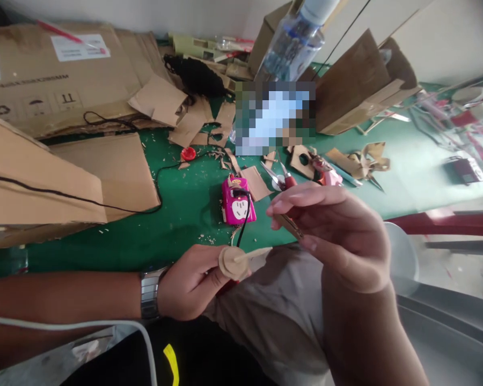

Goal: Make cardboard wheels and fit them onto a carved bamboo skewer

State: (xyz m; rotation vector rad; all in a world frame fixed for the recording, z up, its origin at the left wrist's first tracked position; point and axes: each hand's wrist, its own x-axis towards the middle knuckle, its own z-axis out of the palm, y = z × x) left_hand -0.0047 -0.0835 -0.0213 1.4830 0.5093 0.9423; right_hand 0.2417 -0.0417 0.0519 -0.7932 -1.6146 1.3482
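In my left hand, wearing a wristwatch, fingers close round a small stacked disc that looks like cardboard. A pale wooden stick juts from the disc's middle to the right. Something red shows beneath that hand, too hidden to name. My right hand, raised to the right of the stick and apart from it, pinches a small brown cardboard piece between thumb and fingers. Just beyond both hands, a pink power socket with a black plug in it rests on the green table.
Cardboard boxes occupy the left side, with a black cable over them. Cardboard scraps, a red cap, a screwdriver-like red handle and a large water bottle lie or stand farther back. A tall cardboard box leans at right.
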